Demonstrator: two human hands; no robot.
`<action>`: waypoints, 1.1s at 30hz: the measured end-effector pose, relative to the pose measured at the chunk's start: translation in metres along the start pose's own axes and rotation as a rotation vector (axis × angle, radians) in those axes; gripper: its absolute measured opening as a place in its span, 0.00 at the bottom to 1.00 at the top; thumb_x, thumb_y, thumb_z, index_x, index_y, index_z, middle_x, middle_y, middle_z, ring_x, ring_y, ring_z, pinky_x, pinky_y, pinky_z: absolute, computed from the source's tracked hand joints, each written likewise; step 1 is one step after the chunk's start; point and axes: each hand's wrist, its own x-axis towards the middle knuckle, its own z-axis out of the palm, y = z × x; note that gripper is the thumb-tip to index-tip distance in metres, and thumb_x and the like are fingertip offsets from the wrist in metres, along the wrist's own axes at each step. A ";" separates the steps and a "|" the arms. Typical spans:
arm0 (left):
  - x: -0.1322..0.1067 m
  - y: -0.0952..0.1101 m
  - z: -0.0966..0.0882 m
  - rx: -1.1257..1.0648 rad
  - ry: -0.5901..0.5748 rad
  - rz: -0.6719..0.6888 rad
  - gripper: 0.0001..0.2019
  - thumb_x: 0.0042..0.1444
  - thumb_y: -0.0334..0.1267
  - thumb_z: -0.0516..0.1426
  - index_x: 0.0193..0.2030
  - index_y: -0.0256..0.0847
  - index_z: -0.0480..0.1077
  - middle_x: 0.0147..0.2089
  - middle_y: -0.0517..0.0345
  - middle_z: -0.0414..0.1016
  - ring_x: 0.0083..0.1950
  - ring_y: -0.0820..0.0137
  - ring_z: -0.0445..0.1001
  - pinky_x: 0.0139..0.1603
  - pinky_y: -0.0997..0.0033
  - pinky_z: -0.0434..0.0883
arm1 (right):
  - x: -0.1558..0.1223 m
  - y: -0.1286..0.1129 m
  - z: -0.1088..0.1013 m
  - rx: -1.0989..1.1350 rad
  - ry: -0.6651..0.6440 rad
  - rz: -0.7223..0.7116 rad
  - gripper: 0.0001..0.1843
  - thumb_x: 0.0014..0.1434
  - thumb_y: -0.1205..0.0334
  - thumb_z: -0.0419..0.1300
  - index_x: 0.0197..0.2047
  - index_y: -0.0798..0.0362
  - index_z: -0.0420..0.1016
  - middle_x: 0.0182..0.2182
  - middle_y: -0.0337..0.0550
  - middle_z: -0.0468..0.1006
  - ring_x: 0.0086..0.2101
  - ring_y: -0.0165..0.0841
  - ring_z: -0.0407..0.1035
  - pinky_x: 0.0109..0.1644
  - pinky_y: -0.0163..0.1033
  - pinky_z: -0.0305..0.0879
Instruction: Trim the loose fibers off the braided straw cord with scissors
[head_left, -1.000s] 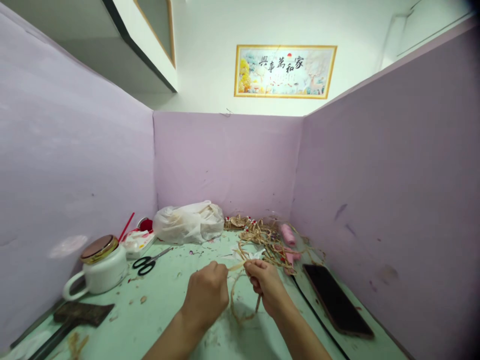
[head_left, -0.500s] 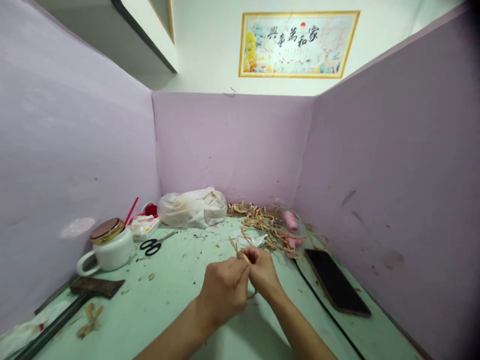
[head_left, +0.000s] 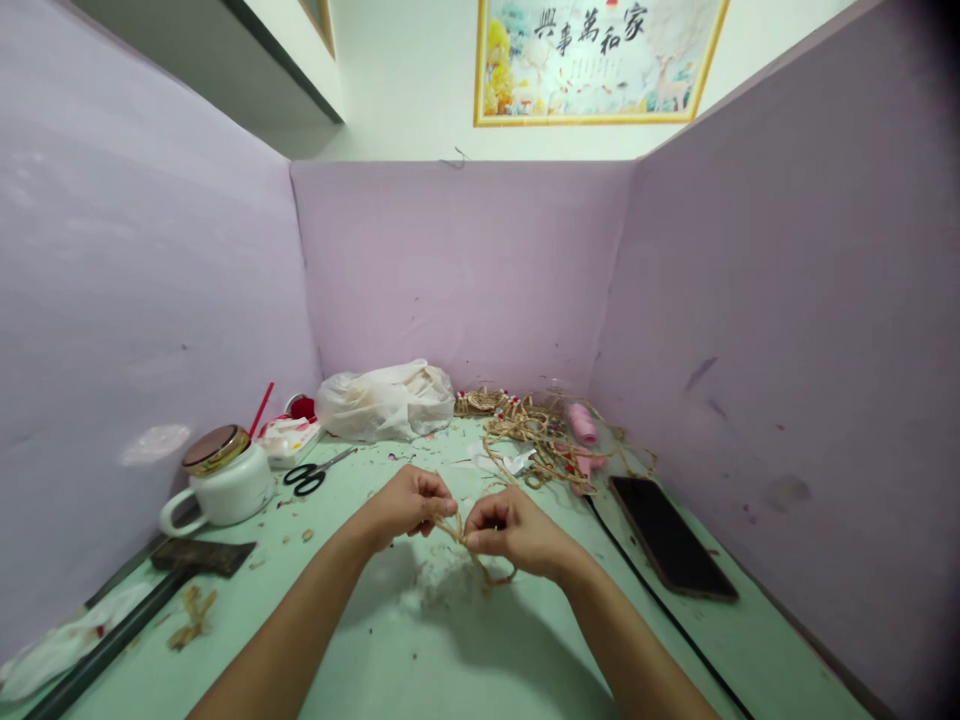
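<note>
A tan, braided-looking cord (head_left: pixel 452 529) stretches between my two hands over the green tabletop (head_left: pixel 352 640). My left hand (head_left: pixel 411 505) pinches one end of it between thumb and fingertips. On the other side, my right hand (head_left: pixel 510 530) grips the cord with thumb and forefinger, its fingers curled. A loose loop of the same cord hangs below my right hand, near the table. Behind the hands lies a tangled heap of similar cord (head_left: pixel 536 440).
At left are a hammer (head_left: pixel 202 556), a white mug (head_left: pixel 229 490) with a lid, and black-handled scissors (head_left: pixel 306 478). A plastic bag (head_left: pixel 386 402) lies against the back panel. On the right are a pink thread spool (head_left: pixel 582 423), a phone (head_left: pixel 671 540) and a black cable (head_left: pixel 660 610).
My hands, close together before, have moved apart with the cord drawn out between them; my left hand went left. The view has tilted slightly downward.
</note>
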 end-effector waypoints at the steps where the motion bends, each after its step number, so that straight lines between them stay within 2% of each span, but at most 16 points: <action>1: 0.000 0.000 -0.001 0.038 -0.017 -0.014 0.10 0.39 0.41 0.56 0.21 0.35 0.66 0.12 0.67 0.57 0.14 0.80 0.53 0.15 0.78 0.51 | 0.000 0.003 0.003 -0.029 -0.014 0.041 0.02 0.36 0.70 0.59 0.16 0.56 0.72 0.12 0.33 0.65 0.17 0.24 0.54 0.22 0.32 0.48; 3: -0.001 0.001 0.001 0.133 -0.030 -0.004 0.10 0.41 0.41 0.55 0.21 0.35 0.66 0.12 0.67 0.57 0.15 0.79 0.53 0.16 0.78 0.52 | 0.004 0.012 0.009 -0.055 0.051 0.103 0.04 0.32 0.73 0.59 0.13 0.56 0.71 0.10 0.32 0.63 0.16 0.24 0.54 0.21 0.32 0.47; 5: -0.003 0.003 0.009 0.215 0.012 0.053 0.08 0.41 0.38 0.55 0.20 0.35 0.67 0.14 0.65 0.59 0.18 0.78 0.57 0.20 0.77 0.55 | 0.009 0.020 0.013 -0.044 0.191 0.126 0.06 0.31 0.74 0.58 0.09 0.56 0.68 0.08 0.31 0.60 0.15 0.23 0.52 0.20 0.32 0.45; 7: -0.007 0.005 0.020 0.350 0.128 0.176 0.06 0.43 0.35 0.54 0.21 0.36 0.69 0.19 0.62 0.63 0.23 0.76 0.61 0.25 0.76 0.57 | 0.016 0.025 0.014 -0.004 0.316 0.118 0.07 0.32 0.71 0.58 0.09 0.55 0.65 0.08 0.31 0.58 0.15 0.23 0.50 0.20 0.32 0.43; 9: -0.012 0.005 0.033 0.574 0.287 0.334 0.08 0.47 0.34 0.51 0.23 0.38 0.70 0.24 0.59 0.67 0.28 0.74 0.64 0.30 0.75 0.58 | 0.021 0.027 0.012 0.058 0.416 0.108 0.06 0.35 0.67 0.58 0.12 0.55 0.65 0.10 0.31 0.60 0.16 0.23 0.50 0.20 0.32 0.45; 11: -0.014 0.004 0.044 0.720 0.413 0.436 0.11 0.51 0.35 0.48 0.26 0.38 0.71 0.27 0.57 0.68 0.29 0.73 0.65 0.31 0.74 0.58 | 0.022 0.024 0.009 0.135 0.474 0.098 0.05 0.37 0.63 0.58 0.16 0.55 0.66 0.12 0.32 0.62 0.16 0.23 0.51 0.20 0.32 0.47; 12: -0.015 0.003 0.049 0.718 0.453 0.454 0.12 0.52 0.35 0.47 0.27 0.39 0.71 0.27 0.57 0.67 0.29 0.73 0.65 0.31 0.74 0.58 | 0.022 0.022 0.008 0.176 0.486 0.094 0.06 0.38 0.61 0.58 0.17 0.55 0.67 0.13 0.32 0.62 0.16 0.23 0.52 0.20 0.31 0.47; 14: -0.012 0.000 0.052 0.573 0.493 0.440 0.12 0.53 0.35 0.48 0.26 0.38 0.70 0.26 0.58 0.67 0.28 0.74 0.64 0.31 0.74 0.59 | 0.020 0.017 0.006 0.256 0.475 0.086 0.08 0.38 0.59 0.59 0.19 0.55 0.67 0.14 0.32 0.62 0.17 0.23 0.52 0.20 0.31 0.48; 16: -0.006 -0.003 0.051 0.283 0.472 0.342 0.10 0.50 0.37 0.51 0.23 0.37 0.69 0.22 0.60 0.65 0.25 0.76 0.62 0.27 0.76 0.58 | 0.017 0.012 0.005 0.326 0.439 0.077 0.10 0.37 0.58 0.61 0.19 0.56 0.67 0.15 0.33 0.62 0.17 0.22 0.51 0.20 0.30 0.46; 19: 0.002 -0.005 0.043 -0.064 0.369 0.167 0.12 0.44 0.43 0.55 0.19 0.35 0.66 0.15 0.66 0.56 0.18 0.79 0.54 0.19 0.77 0.52 | 0.014 0.008 0.003 0.404 0.364 0.061 0.11 0.36 0.59 0.63 0.19 0.57 0.68 0.16 0.35 0.63 0.17 0.21 0.51 0.19 0.29 0.43; 21: 0.005 -0.005 0.039 -0.180 0.293 0.093 0.16 0.42 0.48 0.56 0.20 0.35 0.66 0.12 0.69 0.50 0.14 0.80 0.49 0.15 0.78 0.47 | 0.012 0.007 0.002 0.434 0.309 0.057 0.11 0.35 0.60 0.63 0.19 0.58 0.69 0.17 0.36 0.64 0.17 0.21 0.51 0.18 0.29 0.42; 23: 0.006 -0.003 0.037 -0.266 0.256 0.064 0.16 0.40 0.49 0.57 0.20 0.34 0.65 0.11 0.69 0.51 0.13 0.81 0.48 0.14 0.78 0.45 | 0.012 0.007 0.002 0.462 0.263 0.059 0.10 0.35 0.61 0.64 0.19 0.58 0.68 0.16 0.36 0.64 0.17 0.20 0.50 0.18 0.28 0.40; 26: 0.004 0.001 0.036 -0.293 0.290 0.140 0.12 0.37 0.41 0.60 0.20 0.34 0.65 0.13 0.67 0.57 0.15 0.82 0.51 0.16 0.79 0.48 | 0.010 0.006 0.000 0.532 0.190 0.078 0.11 0.34 0.63 0.66 0.17 0.58 0.67 0.14 0.34 0.62 0.16 0.19 0.49 0.17 0.28 0.38; 29: 0.001 0.004 0.036 -0.253 0.289 0.255 0.08 0.38 0.36 0.60 0.24 0.34 0.68 0.15 0.67 0.58 0.17 0.81 0.53 0.18 0.79 0.51 | 0.008 0.007 -0.003 0.577 0.125 0.108 0.13 0.34 0.62 0.66 0.17 0.58 0.67 0.14 0.34 0.63 0.16 0.19 0.50 0.17 0.27 0.38; 33: -0.001 0.005 0.037 -0.221 0.300 0.361 0.06 0.41 0.33 0.58 0.19 0.33 0.68 0.17 0.65 0.60 0.20 0.80 0.55 0.21 0.79 0.54 | 0.007 0.007 -0.003 0.586 0.089 0.153 0.14 0.33 0.61 0.67 0.18 0.58 0.67 0.15 0.35 0.65 0.15 0.19 0.51 0.16 0.26 0.38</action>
